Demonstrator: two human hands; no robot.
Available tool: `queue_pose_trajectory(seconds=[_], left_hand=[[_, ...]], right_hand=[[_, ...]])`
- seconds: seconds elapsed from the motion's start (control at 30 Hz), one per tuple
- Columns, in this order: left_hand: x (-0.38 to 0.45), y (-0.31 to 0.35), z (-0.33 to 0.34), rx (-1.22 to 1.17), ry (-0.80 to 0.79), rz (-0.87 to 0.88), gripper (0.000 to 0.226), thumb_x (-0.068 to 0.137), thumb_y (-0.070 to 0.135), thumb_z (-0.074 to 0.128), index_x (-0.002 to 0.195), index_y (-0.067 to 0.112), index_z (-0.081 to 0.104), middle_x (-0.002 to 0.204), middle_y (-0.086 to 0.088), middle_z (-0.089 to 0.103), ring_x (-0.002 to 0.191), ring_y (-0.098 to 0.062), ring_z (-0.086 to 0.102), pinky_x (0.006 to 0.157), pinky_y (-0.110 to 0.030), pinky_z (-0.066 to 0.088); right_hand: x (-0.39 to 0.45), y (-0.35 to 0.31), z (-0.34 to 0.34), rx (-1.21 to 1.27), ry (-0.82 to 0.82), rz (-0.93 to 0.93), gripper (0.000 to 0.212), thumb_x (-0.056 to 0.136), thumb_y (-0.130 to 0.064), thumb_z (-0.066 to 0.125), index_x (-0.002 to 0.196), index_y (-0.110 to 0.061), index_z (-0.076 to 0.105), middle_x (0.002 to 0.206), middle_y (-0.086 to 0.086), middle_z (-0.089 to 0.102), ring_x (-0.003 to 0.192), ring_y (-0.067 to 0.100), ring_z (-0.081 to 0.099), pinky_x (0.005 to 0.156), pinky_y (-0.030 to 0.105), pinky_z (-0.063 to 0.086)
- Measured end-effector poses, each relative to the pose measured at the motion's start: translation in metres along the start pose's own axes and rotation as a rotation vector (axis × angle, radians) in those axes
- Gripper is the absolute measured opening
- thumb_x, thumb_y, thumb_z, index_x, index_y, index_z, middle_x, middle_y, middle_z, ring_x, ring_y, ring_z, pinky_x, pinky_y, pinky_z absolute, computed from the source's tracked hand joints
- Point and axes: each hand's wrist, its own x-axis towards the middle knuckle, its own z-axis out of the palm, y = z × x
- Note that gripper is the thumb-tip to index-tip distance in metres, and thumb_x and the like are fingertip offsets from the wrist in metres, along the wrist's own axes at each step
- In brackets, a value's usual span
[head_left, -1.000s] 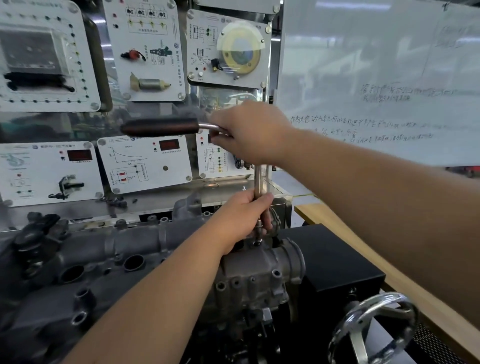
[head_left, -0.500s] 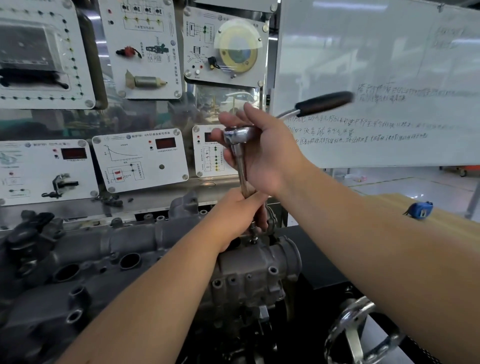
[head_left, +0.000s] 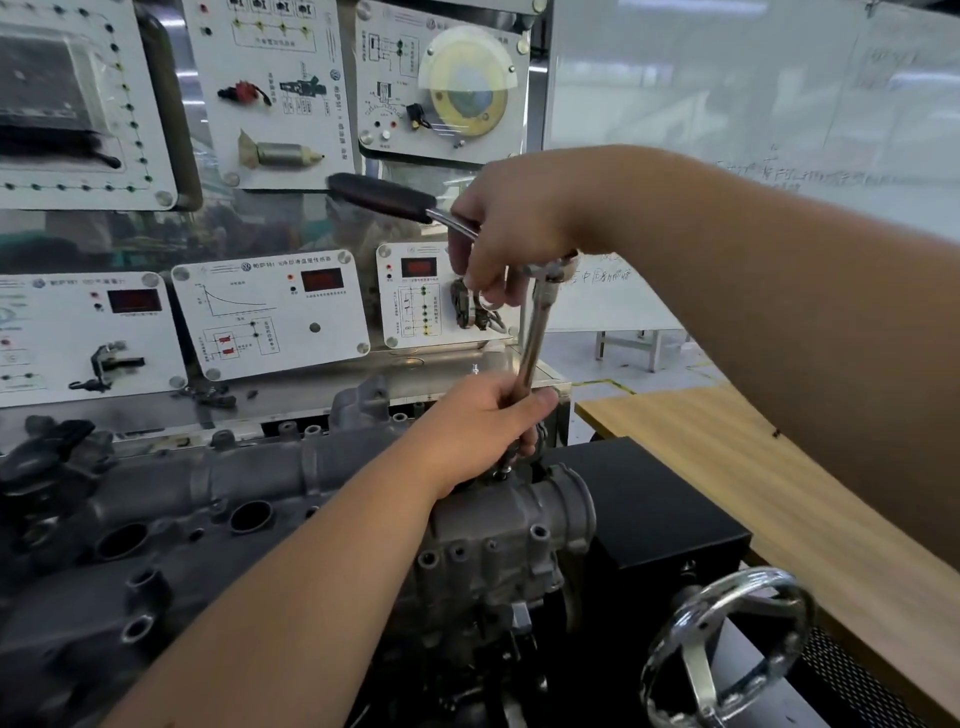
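Wrench (head_left: 537, 322) stands upright on the engine's (head_left: 498, 540) right end; left hand (head_left: 483, 421) grips its shaft, right hand (head_left: 509, 228) clasps its head; seemingly mid-turn on a bolt; next swing needs the shaft kept steady.

A steel ledge (head_left: 291, 402) runs beneath the panels (head_left: 270, 312), with small dark clips (head_left: 210, 397) lying on it. The engine (head_left: 208, 493) sits in front, against a black box (head_left: 649, 509). A wooden table (head_left: 779, 493) stands right of that.

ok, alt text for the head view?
The right hand grips a ratchet at its head while the left hand holds its extension bar just above a grey engine casting. Instrument panels stand behind.
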Motion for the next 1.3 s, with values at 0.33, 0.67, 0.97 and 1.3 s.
queue_pose_trajectory(seconds=[0.33,0.67,0.97,1.3], left_hand=[[0.001,0.004,0.0,-0.089,0.063,-0.045,0.038,0.078,0.066,0.057,0.07,0.031,0.068,0.071,-0.008,0.074,0.069,-0.028,0.062,0.081,-0.058,0.057],[0.001,0.004,0.002,-0.071,0.062,-0.04,0.033,0.088,0.057,0.055,0.075,0.029,0.067,0.069,-0.006,0.072,0.066,-0.027,0.062,0.073,-0.054,0.052],[-0.003,0.003,0.003,-0.005,0.06,-0.029,0.039,0.103,0.045,0.058,0.073,0.02,0.065,0.067,-0.004,0.073,0.062,-0.019,0.066,0.076,-0.05,0.058],[0.0,0.001,0.001,-0.028,0.08,-0.026,0.045,0.104,0.046,0.053,0.064,0.031,0.067,0.068,-0.005,0.073,0.062,-0.022,0.066,0.074,-0.044,0.055]], right_hand=[[-0.008,0.025,0.085,0.361,0.837,-0.458,0.028,0.1,-0.02,0.055,0.078,-0.004,0.064,0.075,0.005,0.062,0.073,0.011,0.058,0.068,0.026,0.047],[0.001,0.032,0.079,1.862,0.326,0.091,0.036,0.104,-0.034,0.045,0.097,-0.008,0.069,0.078,0.001,0.075,0.064,0.017,0.071,0.067,0.031,0.054],[0.006,0.027,0.021,1.023,-0.001,0.295,0.007,0.097,-0.014,0.055,0.099,-0.012,0.061,0.084,0.001,0.079,0.068,0.018,0.074,0.073,0.035,0.058],[0.001,0.013,0.064,-0.221,0.76,-0.441,0.042,0.099,-0.043,0.048,0.062,-0.028,0.034,0.059,-0.012,0.038,0.057,0.011,0.042,0.053,0.021,0.03]])
